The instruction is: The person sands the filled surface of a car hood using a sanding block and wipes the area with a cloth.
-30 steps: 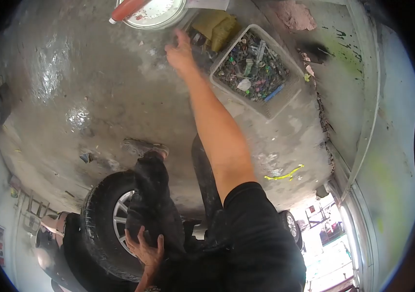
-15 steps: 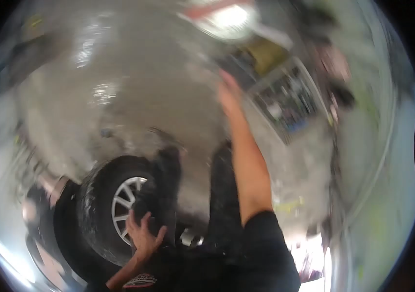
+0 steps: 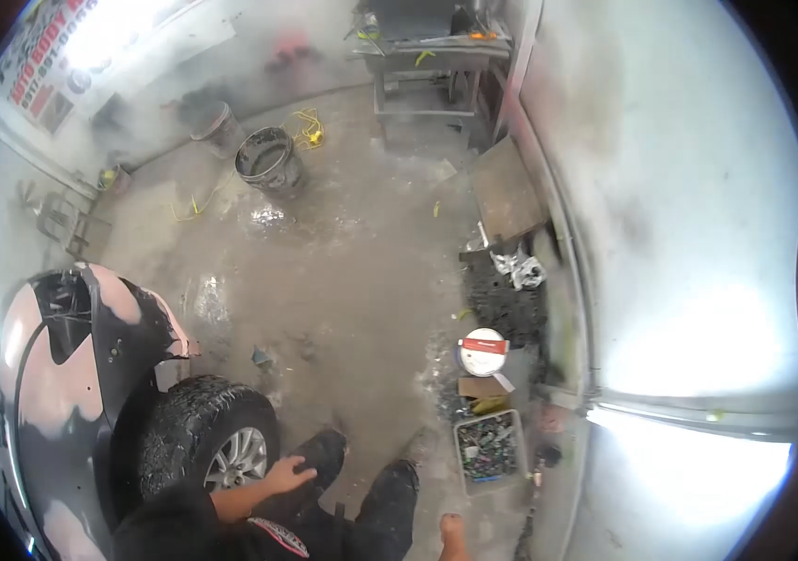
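My left hand point(image 3: 289, 475) is over my left knee with its fingers apart, and nothing shows in it. Just left of it is a car wheel point(image 3: 238, 458) with a silver spoked rim and a dusty black tyre. The wheel sits under a dark car body point(image 3: 123, 346) with pinkish patches. My right hand point(image 3: 453, 529) hangs low at the bottom edge, fingers curled in; whether anything is inside them is hidden. Near it, on the right, stands a pale crate point(image 3: 461, 449) full of small mixed items.
A white-lidded tub point(image 3: 483, 352) stands beyond the crate along the right wall. Farther off are a dark bucket point(image 3: 268, 161), a yellow cord point(image 3: 309, 131) and a workbench point(image 3: 427, 58). A brown board point(image 3: 508, 190) leans at the right. The concrete floor point(image 3: 343, 280) looks dusty.
My right arm has drawn back from reaching forward beside the crate to low at my side. My view has lifted, showing more of the room. My left hand is now over my knee.
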A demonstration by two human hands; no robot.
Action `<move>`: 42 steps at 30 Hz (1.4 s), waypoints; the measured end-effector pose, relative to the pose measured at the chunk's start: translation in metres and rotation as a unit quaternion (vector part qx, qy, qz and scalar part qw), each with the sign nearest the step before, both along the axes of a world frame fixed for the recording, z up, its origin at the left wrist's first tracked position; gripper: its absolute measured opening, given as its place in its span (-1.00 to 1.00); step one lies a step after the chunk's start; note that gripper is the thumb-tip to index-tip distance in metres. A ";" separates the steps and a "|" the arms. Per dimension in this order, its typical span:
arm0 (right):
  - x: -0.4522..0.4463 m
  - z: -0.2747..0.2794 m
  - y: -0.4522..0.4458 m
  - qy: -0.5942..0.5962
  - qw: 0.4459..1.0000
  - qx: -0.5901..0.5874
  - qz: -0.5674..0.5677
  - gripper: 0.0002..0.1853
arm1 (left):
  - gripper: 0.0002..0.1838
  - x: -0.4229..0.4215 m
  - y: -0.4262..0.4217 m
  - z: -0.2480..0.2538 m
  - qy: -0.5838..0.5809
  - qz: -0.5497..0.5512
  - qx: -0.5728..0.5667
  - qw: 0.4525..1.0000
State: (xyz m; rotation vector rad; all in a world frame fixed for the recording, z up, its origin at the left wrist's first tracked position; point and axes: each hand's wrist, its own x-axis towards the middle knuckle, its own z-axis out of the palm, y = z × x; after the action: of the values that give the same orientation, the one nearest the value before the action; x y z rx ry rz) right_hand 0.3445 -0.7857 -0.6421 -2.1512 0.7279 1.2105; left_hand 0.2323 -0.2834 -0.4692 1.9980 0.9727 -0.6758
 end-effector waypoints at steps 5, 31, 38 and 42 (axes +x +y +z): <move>0.070 0.132 0.052 -0.126 0.992 -0.021 0.004 -0.63 | -0.29 0.021 0.034 0.054 -0.004 0.128 -0.087 0.988; 0.387 0.157 0.336 -0.295 0.934 0.053 0.192 -0.66 | -0.48 0.357 0.427 0.087 -0.192 0.312 -0.092 0.926; 0.612 0.290 0.558 -0.416 0.869 0.111 0.242 -0.64 | -0.55 0.523 0.559 0.100 -0.249 0.446 -0.079 0.856; 0.688 0.369 0.673 -0.404 0.867 0.177 0.231 -0.59 | -0.59 0.650 0.640 0.127 -0.307 0.425 -0.091 0.847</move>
State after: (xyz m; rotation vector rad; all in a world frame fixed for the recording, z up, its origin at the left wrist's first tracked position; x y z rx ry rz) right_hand 1.0323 -0.1126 -0.2729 -2.2657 -0.3632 0.4577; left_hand 0.8821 0.3564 -0.3422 1.2547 1.1730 0.3432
